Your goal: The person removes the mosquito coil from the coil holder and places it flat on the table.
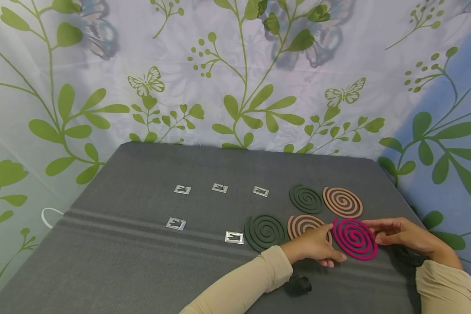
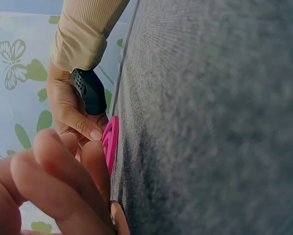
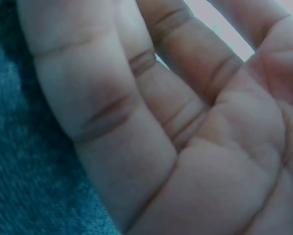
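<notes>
A pink mosquito coil (image 1: 355,238) lies low over the table at the right front, between both hands. My left hand (image 1: 314,245) holds its left edge, one finger at the upper left and another at the lower left. My right hand (image 1: 404,235) grips the right edge with thumb and fingers. In the left wrist view the coil (image 2: 110,142) shows edge-on beside the right thumb. A tan coil (image 1: 298,224) is partly hidden under the left hand. Left of it lies a dark green coil (image 1: 264,233). The right wrist view is filled by the right palm (image 3: 224,161).
Behind lie another green coil (image 1: 305,199) and another tan coil (image 1: 343,202). Several metal coil stands, such as the near stand (image 1: 234,237) and the far stand (image 1: 182,189), lie to the left on the grey table (image 1: 114,261). A leaf-patterned curtain (image 1: 172,65) hangs behind.
</notes>
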`<action>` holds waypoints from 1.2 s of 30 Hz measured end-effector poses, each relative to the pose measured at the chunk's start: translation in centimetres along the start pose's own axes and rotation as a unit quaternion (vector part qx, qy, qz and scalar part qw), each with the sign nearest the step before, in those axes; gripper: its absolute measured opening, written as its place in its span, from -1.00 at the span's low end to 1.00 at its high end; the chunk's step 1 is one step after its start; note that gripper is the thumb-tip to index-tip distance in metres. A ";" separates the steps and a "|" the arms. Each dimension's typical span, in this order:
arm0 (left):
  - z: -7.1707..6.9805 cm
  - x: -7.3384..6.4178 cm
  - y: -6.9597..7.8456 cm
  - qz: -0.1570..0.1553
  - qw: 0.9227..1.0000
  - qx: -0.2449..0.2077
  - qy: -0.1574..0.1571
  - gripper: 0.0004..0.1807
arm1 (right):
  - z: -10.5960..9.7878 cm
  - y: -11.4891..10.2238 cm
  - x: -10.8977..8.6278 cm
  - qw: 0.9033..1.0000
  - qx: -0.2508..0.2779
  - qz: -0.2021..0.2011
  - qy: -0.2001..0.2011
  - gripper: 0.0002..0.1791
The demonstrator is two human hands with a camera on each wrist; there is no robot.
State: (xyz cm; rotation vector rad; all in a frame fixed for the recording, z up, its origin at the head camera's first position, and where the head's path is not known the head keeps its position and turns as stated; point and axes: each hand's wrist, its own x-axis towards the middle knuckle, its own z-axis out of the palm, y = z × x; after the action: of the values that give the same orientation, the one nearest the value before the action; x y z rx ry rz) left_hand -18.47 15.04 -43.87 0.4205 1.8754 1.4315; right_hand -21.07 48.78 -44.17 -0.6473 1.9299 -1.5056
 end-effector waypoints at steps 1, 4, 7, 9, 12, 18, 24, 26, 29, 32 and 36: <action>0.0 0.0 0.0 -0.003 1.000 0.001 0.002 -0.05 | 0.0 0.0 0.0 1.000 -0.002 0.001 0.001 -0.24; 0.1 0.1 0.1 -0.012 1.000 0.002 0.005 -0.06 | 0.1 -0.1 0.1 1.000 -0.004 0.003 0.006 -0.26; 0.0 0.0 0.1 -0.014 1.000 0.009 0.007 -0.06 | 0.2 -0.2 0.1 1.000 -0.004 0.006 0.010 -0.27; 0.0 0.0 0.1 -0.013 1.000 0.014 0.007 -0.06 | 0.3 -0.3 0.1 1.000 -0.004 0.014 0.016 -0.29; -0.1 -0.1 0.1 -0.009 1.000 0.017 0.006 -0.06 | 0.3 -0.5 0.1 0.999 -0.011 0.035 0.028 -0.31; -0.3 -0.2 0.1 -0.008 1.000 0.002 -0.011 -0.04 | 0.3 -0.9 -0.2 0.996 -0.023 0.061 0.058 -0.32; -0.9 -0.5 -0.1 0.020 0.998 -0.019 -0.049 -0.03 | 0.6 -1.9 -0.2 0.991 -0.072 0.055 0.097 -0.36; -1.4 -0.8 -0.1 0.040 0.997 -0.023 -0.058 -0.09 | 0.8 -2.4 -0.1 0.988 -0.090 0.050 0.118 -0.39; -2.7 -1.5 -0.1 0.080 0.995 -0.024 -0.063 -0.24 | 1.3 -3.1 0.1 0.981 -0.106 0.044 0.154 -0.42; -4.4 -2.6 0.1 0.124 0.991 -0.028 -0.051 -0.41 | 1.8 -3.9 0.5 0.977 -0.107 0.031 0.184 -0.42; -7.2 -4.3 0.5 0.196 0.980 -0.017 -0.009 -0.53 | 2.3 -5.1 1.2 0.974 -0.077 -0.015 0.213 -0.40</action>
State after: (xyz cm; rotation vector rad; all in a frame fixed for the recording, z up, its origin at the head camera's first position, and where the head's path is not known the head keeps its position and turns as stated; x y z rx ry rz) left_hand -20.74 7.48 -41.09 0.8192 1.8169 1.7025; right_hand -20.22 45.15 -39.87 -0.4415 2.3863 -1.6250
